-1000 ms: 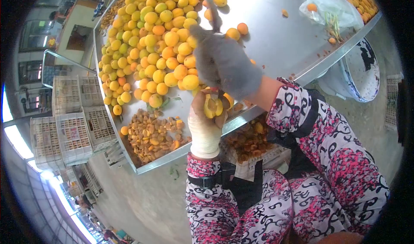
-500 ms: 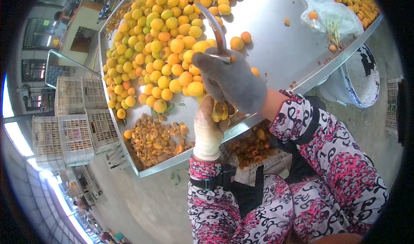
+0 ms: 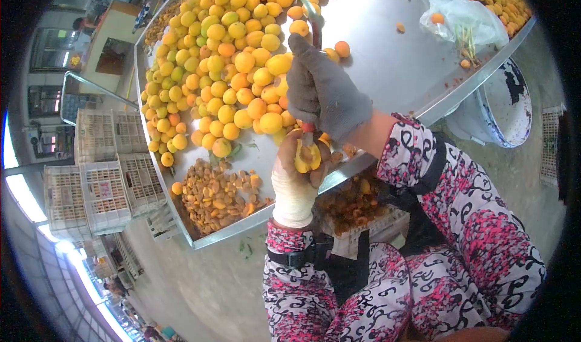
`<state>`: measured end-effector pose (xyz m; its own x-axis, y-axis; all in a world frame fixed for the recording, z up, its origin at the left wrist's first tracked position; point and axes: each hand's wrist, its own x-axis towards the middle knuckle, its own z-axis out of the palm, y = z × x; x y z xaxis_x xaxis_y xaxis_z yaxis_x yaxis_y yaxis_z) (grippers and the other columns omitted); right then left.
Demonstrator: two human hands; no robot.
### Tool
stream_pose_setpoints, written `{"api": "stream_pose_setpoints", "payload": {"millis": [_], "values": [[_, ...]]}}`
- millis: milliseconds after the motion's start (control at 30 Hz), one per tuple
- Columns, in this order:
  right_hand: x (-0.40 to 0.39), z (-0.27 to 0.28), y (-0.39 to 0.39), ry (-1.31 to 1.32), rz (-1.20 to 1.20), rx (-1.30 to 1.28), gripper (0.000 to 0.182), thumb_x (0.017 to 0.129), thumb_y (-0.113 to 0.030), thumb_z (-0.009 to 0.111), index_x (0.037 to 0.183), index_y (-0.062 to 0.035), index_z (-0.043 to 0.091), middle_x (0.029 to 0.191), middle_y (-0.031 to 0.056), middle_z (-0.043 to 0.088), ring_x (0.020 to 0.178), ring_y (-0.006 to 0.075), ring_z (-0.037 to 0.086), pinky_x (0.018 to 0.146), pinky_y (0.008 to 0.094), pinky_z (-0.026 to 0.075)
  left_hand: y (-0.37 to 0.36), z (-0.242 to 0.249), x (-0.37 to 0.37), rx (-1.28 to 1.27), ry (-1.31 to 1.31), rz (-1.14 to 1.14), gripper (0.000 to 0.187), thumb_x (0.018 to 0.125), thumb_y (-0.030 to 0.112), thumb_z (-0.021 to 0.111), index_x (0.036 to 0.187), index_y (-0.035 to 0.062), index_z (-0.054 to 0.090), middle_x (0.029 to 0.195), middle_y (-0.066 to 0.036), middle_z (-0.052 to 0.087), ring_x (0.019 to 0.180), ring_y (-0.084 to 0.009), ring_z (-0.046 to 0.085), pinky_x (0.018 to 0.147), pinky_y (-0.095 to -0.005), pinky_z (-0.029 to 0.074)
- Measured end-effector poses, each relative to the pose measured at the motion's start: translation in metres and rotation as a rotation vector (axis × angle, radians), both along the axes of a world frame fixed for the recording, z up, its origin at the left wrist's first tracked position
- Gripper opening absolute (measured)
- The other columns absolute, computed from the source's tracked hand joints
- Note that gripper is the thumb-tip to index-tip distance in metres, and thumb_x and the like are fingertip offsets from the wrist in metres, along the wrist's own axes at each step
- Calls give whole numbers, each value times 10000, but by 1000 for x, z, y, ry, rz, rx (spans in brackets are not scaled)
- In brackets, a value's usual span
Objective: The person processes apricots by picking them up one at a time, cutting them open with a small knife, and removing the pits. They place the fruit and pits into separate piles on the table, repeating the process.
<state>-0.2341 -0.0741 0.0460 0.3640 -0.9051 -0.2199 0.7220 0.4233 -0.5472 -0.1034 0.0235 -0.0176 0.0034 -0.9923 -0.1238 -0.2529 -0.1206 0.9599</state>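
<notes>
My left hand (image 3: 293, 188), in a white glove with brown-stained fingers, is closed around a yellow apricot (image 3: 308, 157) whose cut inner flesh faces up. Directly above it, my right hand (image 3: 327, 91) in a grey glove grips a curved metal tool (image 3: 316, 26). The tool's hooked end sticks out beyond the fist. A red part and a short metal tip show below the fist, at the apricot. Past both hands lies a large heap of whole apricots (image 3: 212, 70) on a metal table (image 3: 387, 58).
A pile of apricot stones (image 3: 218, 191) lies at the table's near left corner. Below the edge stands a crate of apricot pieces (image 3: 354, 209). A plastic bag (image 3: 463, 18) is at the far right, above a white bucket (image 3: 493, 112). Stacked crates (image 3: 106, 191) stand left.
My right hand has turned more upright, and the tool's red part and tip now show at the apricot. The apricot's cut face is more open to view in my left hand.
</notes>
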Motion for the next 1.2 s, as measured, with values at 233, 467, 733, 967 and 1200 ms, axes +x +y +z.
{"api": "stream_pose_setpoints", "payload": {"millis": [233,467,733,967,1200], "values": [[4,-11,-2,-93,58,20,512,866,-484,534,532,-175,298,453,-60,242,346,81,227,327,228,185,9,-2,3,-104,401,-27,459,813,28,617,1214,68,398,888,-79,589,704,-155,593,611,-243,464],[0,-10,-4,-147,-31,46,470,870,-448,549,570,-163,326,471,-43,257,358,94,227,358,241,196,-4,28,-17,277,897,112,438,869,469,503,1051,71,493,684,-70,513,385,-79,306,385,-188,266],[9,-13,-2,-88,-20,107,485,865,-464,548,544,-179,324,450,-56,263,349,82,229,340,236,191,-11,24,-14,520,1283,132,401,859,464,510,964,78,524,590,-32,450,374,-81,301,381,-209,308],[12,4,9,209,-33,-48,513,873,-462,537,514,-173,312,433,-58,257,344,83,234,338,231,183,-1,-19,-4,122,579,146,409,879,399,481,1127,75,455,843,-80,542,794,-132,555,655,-268,521],[5,-10,0,-149,68,4,557,864,-472,541,470,-165,295,406,-22,290,310,107,229,324,257,176,-12,10,-4,430,1405,-204,325,859,396,505,989,98,492,669,-44,493,481,-104,417,409,-187,311]]}}
